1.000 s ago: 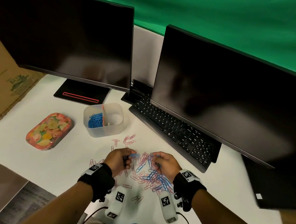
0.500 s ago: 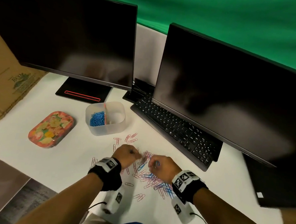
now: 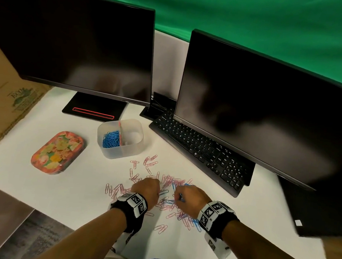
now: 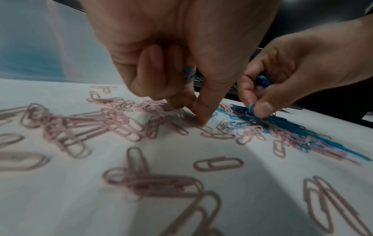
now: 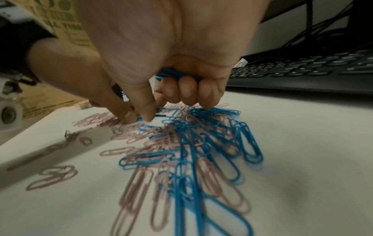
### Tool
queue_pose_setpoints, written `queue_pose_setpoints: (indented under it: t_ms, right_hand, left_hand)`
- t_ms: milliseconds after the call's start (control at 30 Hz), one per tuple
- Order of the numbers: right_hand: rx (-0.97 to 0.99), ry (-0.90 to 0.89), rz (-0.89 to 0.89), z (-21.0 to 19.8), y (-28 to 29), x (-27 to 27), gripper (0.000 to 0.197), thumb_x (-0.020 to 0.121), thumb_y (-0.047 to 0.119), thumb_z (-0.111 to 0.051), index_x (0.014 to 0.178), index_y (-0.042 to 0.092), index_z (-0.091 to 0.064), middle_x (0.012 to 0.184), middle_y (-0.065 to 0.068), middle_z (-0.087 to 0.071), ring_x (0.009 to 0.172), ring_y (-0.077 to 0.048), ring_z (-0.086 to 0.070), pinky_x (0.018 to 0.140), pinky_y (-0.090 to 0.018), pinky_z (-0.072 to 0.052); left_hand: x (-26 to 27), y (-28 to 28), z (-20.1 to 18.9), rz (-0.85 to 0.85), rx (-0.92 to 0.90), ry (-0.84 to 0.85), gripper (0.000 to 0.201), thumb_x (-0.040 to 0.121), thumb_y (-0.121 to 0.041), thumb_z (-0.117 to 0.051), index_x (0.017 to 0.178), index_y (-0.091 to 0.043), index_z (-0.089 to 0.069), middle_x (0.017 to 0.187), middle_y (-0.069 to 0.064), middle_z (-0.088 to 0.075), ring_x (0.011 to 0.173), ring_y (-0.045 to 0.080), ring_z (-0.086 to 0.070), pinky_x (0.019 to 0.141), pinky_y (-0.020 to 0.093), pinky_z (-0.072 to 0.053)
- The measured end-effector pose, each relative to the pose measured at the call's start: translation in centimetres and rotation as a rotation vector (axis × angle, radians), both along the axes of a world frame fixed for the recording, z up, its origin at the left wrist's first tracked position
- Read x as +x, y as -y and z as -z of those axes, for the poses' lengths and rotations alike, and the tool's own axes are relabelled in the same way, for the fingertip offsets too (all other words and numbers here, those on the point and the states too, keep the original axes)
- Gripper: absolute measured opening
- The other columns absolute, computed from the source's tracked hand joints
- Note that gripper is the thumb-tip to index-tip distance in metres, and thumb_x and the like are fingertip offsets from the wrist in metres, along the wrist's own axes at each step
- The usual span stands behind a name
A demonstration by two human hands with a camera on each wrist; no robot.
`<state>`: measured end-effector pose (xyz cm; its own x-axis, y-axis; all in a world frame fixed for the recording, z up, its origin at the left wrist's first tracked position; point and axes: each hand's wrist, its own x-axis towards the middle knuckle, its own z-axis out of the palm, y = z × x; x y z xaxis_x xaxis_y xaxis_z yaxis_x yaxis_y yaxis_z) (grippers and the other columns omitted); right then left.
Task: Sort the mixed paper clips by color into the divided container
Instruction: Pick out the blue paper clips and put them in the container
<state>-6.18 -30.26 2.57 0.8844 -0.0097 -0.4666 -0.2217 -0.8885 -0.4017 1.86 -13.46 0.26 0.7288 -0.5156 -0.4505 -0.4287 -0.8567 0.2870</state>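
A translucent divided container [image 3: 123, 153] stands beyond the pile, with blue clips [image 3: 111, 139] in its left compartment. Mixed pink and blue paper clips [image 3: 167, 201] lie scattered on the white table. My left hand [image 3: 156, 188] is down in the pile; its curled fingers hold blue clips [image 4: 188, 74] while thumb and forefinger touch the table among pink clips [image 4: 121, 126]. My right hand [image 3: 177, 195] keeps a bundle of blue clips [image 5: 175, 75] in its curled fingers and pinches another blue clip [image 5: 161, 110] off the heap.
A black keyboard [image 3: 200, 148] lies just right of the pile under two dark monitors [image 3: 256, 106]. A floral tin [image 3: 56, 153] sits left of the container. The table's near edge drops off at the left [image 3: 23, 202].
Both hands have stayed low over the pile, shifting only slightly among the clips. The head view has tilted a little.
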Motion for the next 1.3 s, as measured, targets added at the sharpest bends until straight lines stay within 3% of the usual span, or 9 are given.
queue_pose_setpoints:
  t_ms: [133, 300, 567, 833, 967, 1033, 1100, 1200, 1300]
  right_hand:
    - [0.072, 0.028, 0.097, -0.1, 0.5, -0.1, 0.004, 0.089, 0.029, -0.059, 0.087, 0.026, -0.061, 0.096, 0.005, -0.068, 0.088, -0.015, -0.065, 0.078, -0.032, -0.058]
    - [0.082, 0.034, 0.151, -0.1, 0.8, -0.5, 0.004, 0.088, 0.027, -0.058, 0.084, 0.024, -0.060, 0.082, 0.010, -0.062, 0.079, -0.015, -0.063, 0.071, -0.029, -0.055]
    - [0.117, 0.030, 0.224, 0.1, 1.3, -0.9, 0.003, 0.086, 0.027, -0.058, 0.083, 0.026, -0.058, 0.083, 0.008, -0.067, 0.077, -0.015, -0.065, 0.072, -0.033, -0.059]
    - [0.153, 0.017, 0.254, 0.0, 1.1, -0.9, 0.008, 0.087, 0.026, -0.059, 0.079, 0.029, -0.057, 0.068, 0.010, -0.059, 0.066, -0.012, -0.059, 0.065, -0.028, -0.053]
    - [0.369, 0.011, 0.425, -0.2, 0.9, -0.3, 0.016, 0.087, 0.021, -0.060, 0.073, 0.028, -0.062, 0.084, 0.005, -0.070, 0.082, -0.014, -0.065, 0.079, -0.030, -0.054]
    - [0.563, -0.032, 0.534, -0.7, 0.6, 0.3, 0.020, 0.090, 0.016, -0.061, 0.072, 0.025, -0.061, 0.070, 0.005, -0.061, 0.063, -0.012, -0.056, 0.063, -0.028, -0.048]
    - [0.830, -0.089, 0.696, -1.5, 0.5, 0.8, 0.019, 0.092, 0.007, -0.056, 0.075, 0.014, -0.059, 0.061, -0.001, -0.050, 0.048, -0.011, -0.041, 0.046, -0.023, -0.031]
    - [1.117, -0.128, 0.845, -2.4, 0.4, 1.6, 0.019, 0.092, 0.001, -0.055, 0.075, 0.008, -0.057, 0.073, -0.011, -0.062, 0.049, -0.014, -0.040, 0.042, -0.021, -0.027]
    - [1.274, -0.126, 0.894, -3.1, 0.2, 2.6, 0.013, 0.090, 0.001, -0.057, 0.078, 0.007, -0.057, 0.074, -0.013, -0.057, 0.053, -0.015, -0.044, 0.044, -0.024, -0.031]
  left_hand:
    - [0.1, -0.5, 0.1, 0.015, 0.008, 0.046, 0.020, 0.091, -0.026, -0.054, 0.107, -0.017, -0.060, 0.111, 0.003, -0.061, 0.100, 0.023, -0.061, 0.080, 0.032, -0.049]
    - [0.1, -0.4, 0.2, 0.035, 0.030, 0.064, 0.020, 0.090, -0.022, -0.053, 0.107, -0.017, -0.062, 0.112, 0.004, -0.060, 0.100, 0.023, -0.061, 0.082, 0.033, -0.050]
    - [1.7, -1.5, 0.6, -0.178, -0.097, -0.088, 0.013, 0.084, -0.025, -0.056, 0.091, -0.021, -0.066, 0.102, 0.001, -0.069, 0.096, 0.022, -0.063, 0.082, 0.029, -0.052]
    - [1.9, -1.4, -0.4, -0.232, -0.119, 0.020, 0.027, 0.086, -0.030, -0.057, 0.111, -0.021, -0.052, 0.107, 0.001, -0.063, 0.100, 0.024, -0.061, 0.082, 0.033, -0.049]
    - [0.8, -0.2, 0.0, -0.051, -0.101, -0.008, 0.019, 0.087, -0.034, -0.057, 0.103, -0.024, -0.060, 0.109, -0.001, -0.062, 0.097, 0.020, -0.060, 0.078, 0.028, -0.047]
    - [0.5, 0.2, 0.3, -0.003, -0.056, -0.005, 0.021, 0.089, -0.033, -0.055, 0.105, -0.021, -0.062, 0.112, 0.003, -0.061, 0.100, 0.023, -0.060, 0.082, 0.031, -0.049]
    - [0.4, 0.4, 0.4, 0.006, -0.011, 0.004, 0.023, 0.091, -0.032, -0.054, 0.108, -0.018, -0.061, 0.114, 0.006, -0.059, 0.103, 0.027, -0.060, 0.086, 0.035, -0.050]
    - [0.4, 0.3, 0.1, -0.006, -0.046, -0.007, 0.019, 0.090, -0.028, -0.053, 0.104, -0.017, -0.060, 0.112, 0.006, -0.059, 0.100, 0.028, -0.060, 0.085, 0.037, -0.051]
    - [0.7, -0.2, -0.5, -0.126, -0.243, -0.083, 0.005, 0.085, -0.021, -0.056, 0.085, -0.023, -0.060, 0.094, 0.000, -0.065, 0.089, 0.022, -0.062, 0.076, 0.029, -0.051]
